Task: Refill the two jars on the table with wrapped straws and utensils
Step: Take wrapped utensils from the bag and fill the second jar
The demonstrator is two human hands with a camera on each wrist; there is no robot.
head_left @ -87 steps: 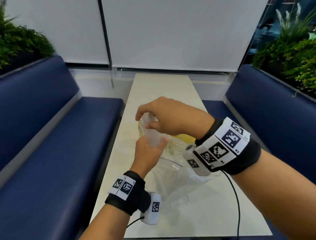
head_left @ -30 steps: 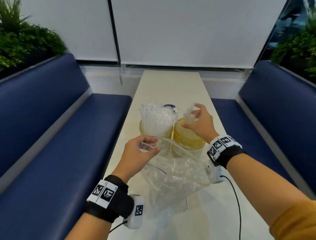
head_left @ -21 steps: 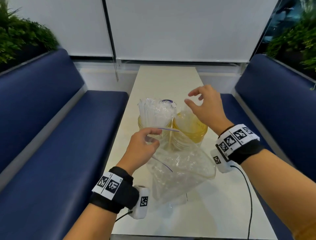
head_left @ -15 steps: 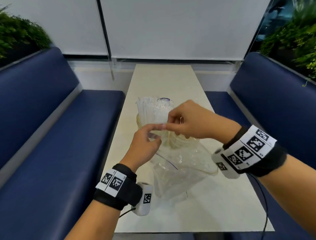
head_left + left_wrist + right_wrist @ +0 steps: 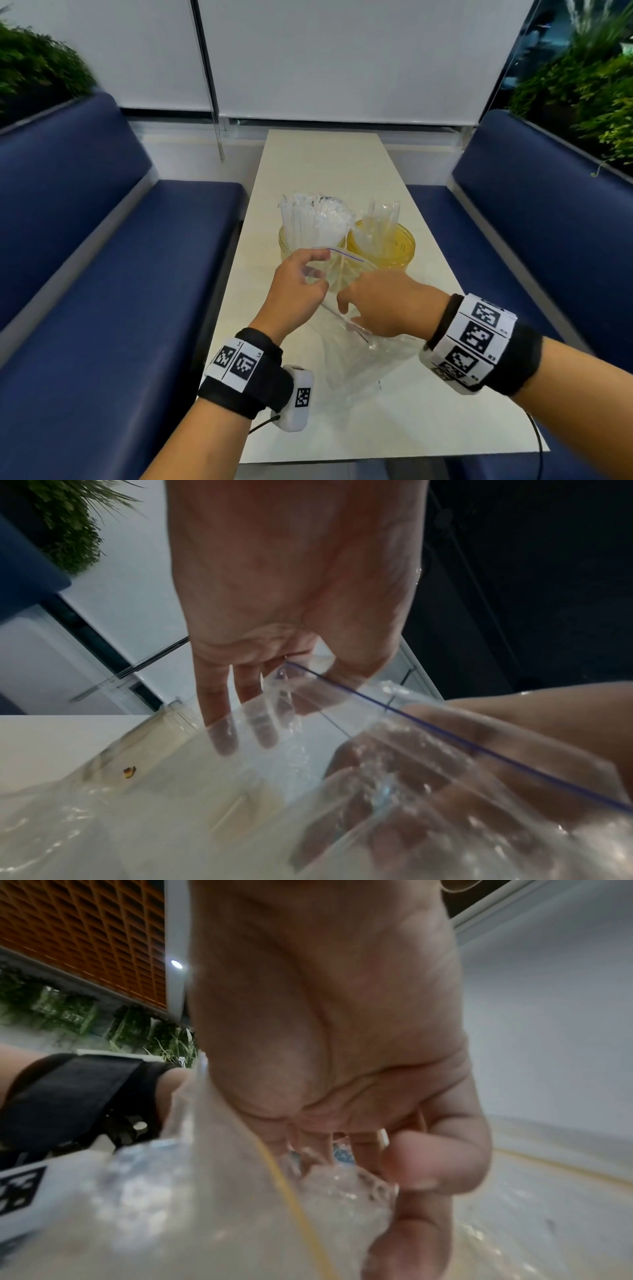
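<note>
Two yellow-tinted jars stand mid-table. The left jar (image 5: 310,245) is packed with wrapped straws (image 5: 315,219). The right jar (image 5: 385,248) holds a few clear-wrapped utensils (image 5: 380,214). In front of them a clear zip bag (image 5: 363,363) with a blue strip stands on the table. My left hand (image 5: 317,270) pinches the bag's rim (image 5: 342,688) and holds it up. My right hand (image 5: 346,308) is down inside the bag's mouth. There its thumb and fingers (image 5: 414,1161) curl round crinkled clear wrapped pieces (image 5: 342,1180).
The long white table (image 5: 325,161) runs away from me between two blue benches (image 5: 120,274) (image 5: 534,240). A window blind and a hanging cord (image 5: 219,137) are at the far end. Plants (image 5: 582,78) sit behind both benches.
My right hand left a wrapped piece in the right jar, lifted away, then came back down into the bag. My left hand kept holding the bag's rim.
</note>
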